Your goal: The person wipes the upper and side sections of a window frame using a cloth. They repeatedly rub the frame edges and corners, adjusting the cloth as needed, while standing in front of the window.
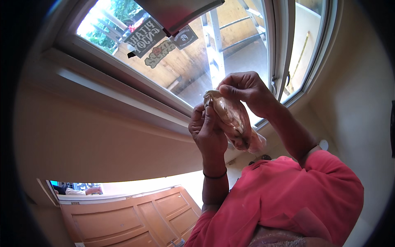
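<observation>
In front of the red shirt, both my hands hold a crumpled, shiny translucent plastic bag (233, 119). My left hand (208, 132), with a thin black band on its wrist, pinches the folded, cream-coloured upper edge between thumb and fingers. The thumb and fingers of my right hand (247, 91) grip that edge a little farther right. The body of the bag hangs down to the right between the hands, its lower end loose. Whether anything is inside it, I cannot tell.
A window (191, 74) with signs bearing writing is behind the hands. Through it an aluminium ladder (214, 46) shows. A brown panelled door (132, 219) is at lower left. Another person's hand (94, 190) rests beyond it. A pale wall (108, 139) runs below the sill.
</observation>
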The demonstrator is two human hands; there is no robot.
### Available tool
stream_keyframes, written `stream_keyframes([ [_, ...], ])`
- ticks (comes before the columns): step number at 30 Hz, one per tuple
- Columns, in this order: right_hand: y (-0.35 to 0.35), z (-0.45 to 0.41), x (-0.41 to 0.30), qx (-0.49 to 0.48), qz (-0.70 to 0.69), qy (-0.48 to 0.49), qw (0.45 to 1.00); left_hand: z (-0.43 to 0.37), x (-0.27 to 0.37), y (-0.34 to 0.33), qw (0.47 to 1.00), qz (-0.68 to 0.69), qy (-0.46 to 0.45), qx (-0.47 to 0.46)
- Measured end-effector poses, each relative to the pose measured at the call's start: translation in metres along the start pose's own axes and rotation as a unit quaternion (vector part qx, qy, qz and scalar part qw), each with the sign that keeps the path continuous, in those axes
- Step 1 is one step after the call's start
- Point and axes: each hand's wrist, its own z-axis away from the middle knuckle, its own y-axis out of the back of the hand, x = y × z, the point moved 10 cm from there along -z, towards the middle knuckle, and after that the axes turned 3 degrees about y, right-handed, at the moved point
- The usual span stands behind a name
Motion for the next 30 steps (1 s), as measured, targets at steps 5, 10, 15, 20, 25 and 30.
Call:
stream_keyframes([
  [5,0.001,0.023,0.042,-0.046,-0.053,-0.04,0.997,-0.002,-0.008,0.016,0.998,0.061,0.018,0.003],
  [10,0.011,0.031,0.046,-0.027,0.002,0.011,1.0,0.0,-0.008,0.036,0.999,0.04,0.007,0.019],
  [15,0.01,0.03,0.011,0.009,0.099,0.175,0.98,0.007,-0.002,0.037,0.994,-0.071,-0.023,0.074],
  [20,0.001,0.038,-0.001,0.077,0.147,0.25,0.954,0.017,-0.01,0.021,0.989,-0.146,0.001,0.035],
  [25,-0.018,0.03,0.021,0.059,0.016,0.225,0.972,0.033,-0.022,0.022,0.96,-0.28,-0.016,0.009],
  [30,0.001,0.04,0.02,0.103,0.009,0.179,0.978,0.029,-0.056,0.015,0.961,-0.271,-0.027,-0.054],
])
